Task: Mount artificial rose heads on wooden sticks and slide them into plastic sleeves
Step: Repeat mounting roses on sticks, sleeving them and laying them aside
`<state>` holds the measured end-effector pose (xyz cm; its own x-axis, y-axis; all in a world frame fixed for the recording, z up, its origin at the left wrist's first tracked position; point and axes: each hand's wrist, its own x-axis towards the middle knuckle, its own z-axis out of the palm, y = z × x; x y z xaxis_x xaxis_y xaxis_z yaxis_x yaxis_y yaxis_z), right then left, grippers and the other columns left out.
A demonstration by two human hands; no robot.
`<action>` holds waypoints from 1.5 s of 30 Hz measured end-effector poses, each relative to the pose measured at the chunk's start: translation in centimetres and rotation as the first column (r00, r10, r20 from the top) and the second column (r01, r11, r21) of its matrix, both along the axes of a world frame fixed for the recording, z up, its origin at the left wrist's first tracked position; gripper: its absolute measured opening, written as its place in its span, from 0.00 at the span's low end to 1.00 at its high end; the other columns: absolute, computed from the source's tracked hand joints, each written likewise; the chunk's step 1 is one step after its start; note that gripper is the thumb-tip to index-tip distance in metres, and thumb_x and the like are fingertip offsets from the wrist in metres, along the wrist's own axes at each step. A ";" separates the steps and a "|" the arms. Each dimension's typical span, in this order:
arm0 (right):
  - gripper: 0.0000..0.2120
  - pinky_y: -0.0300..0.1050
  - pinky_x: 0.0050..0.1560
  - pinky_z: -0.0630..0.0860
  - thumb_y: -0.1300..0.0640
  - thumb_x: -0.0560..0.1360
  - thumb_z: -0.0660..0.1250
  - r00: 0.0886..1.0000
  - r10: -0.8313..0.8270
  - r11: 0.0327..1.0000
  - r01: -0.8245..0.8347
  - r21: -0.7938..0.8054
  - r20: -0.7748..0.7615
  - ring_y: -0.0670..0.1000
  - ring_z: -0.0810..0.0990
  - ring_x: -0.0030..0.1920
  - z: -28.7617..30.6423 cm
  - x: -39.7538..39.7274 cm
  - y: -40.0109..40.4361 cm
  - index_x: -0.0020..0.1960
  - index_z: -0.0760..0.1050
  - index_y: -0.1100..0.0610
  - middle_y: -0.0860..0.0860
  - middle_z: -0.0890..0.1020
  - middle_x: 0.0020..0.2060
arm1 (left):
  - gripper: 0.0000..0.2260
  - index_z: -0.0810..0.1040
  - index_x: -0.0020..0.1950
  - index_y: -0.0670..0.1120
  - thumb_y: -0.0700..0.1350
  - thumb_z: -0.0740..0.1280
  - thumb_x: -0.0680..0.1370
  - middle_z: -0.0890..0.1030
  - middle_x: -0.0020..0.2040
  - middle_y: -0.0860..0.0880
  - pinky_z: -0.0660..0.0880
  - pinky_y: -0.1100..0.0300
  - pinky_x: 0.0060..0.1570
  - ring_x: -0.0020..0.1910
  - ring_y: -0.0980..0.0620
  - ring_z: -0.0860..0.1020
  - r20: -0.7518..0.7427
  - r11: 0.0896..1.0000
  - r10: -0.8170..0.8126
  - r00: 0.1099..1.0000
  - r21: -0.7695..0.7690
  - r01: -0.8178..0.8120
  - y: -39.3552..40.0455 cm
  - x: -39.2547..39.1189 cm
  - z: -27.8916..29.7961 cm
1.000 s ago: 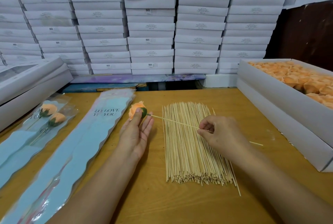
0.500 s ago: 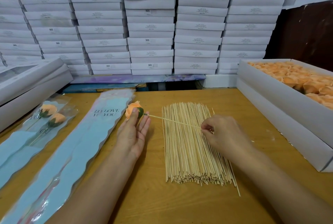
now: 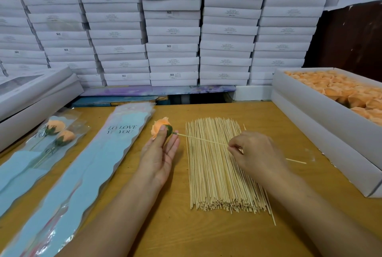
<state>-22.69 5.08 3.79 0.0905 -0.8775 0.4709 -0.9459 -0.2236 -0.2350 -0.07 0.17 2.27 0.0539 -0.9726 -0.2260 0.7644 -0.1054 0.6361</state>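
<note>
My left hand (image 3: 158, 156) pinches an orange rose head (image 3: 160, 127) with a green base between thumb and fingers, just right of the sleeve stack. A thin wooden stick (image 3: 203, 139) runs from that green base to my right hand (image 3: 255, 153), which pinches it above the pile of sticks (image 3: 221, 172). The stick's far end pokes out beyond my right hand. A stack of light-blue plastic sleeves (image 3: 82, 172) printed "LOVE YOU" lies at the left. Two finished roses in sleeves (image 3: 55, 132) lie further left.
An open white box of orange rose heads (image 3: 339, 99) stands at the right table edge. White flat boxes (image 3: 33, 99) lean at the left. A wall of stacked white boxes (image 3: 171, 29) closes off the back of the wooden table (image 3: 186, 234).
The rose head with my left hand has shifted slightly away and left. My right hand has slid the stick further toward the rose's green base.
</note>
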 end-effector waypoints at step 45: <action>0.08 0.46 0.47 0.78 0.57 0.79 0.64 0.984 -0.004 0.999 0.012 0.043 -0.179 0.48 0.78 0.49 0.6 -0.6 0.3 0.48 0.82 0.53 0.46 0.82 0.45 | 0.18 0.76 0.66 0.38 0.40 0.71 0.77 0.86 0.49 0.38 0.84 0.56 0.45 0.46 0.48 0.87 -0.018 1.000 0.008 1.000 0.021 -0.008 -0.1 0.1 0.1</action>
<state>-23.30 5.39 4.42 0.1624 -0.8978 0.4094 -0.9753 -0.2091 -0.0715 0.08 0.12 2.36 0.0572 -0.9672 -0.2475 0.7767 -0.1127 0.6197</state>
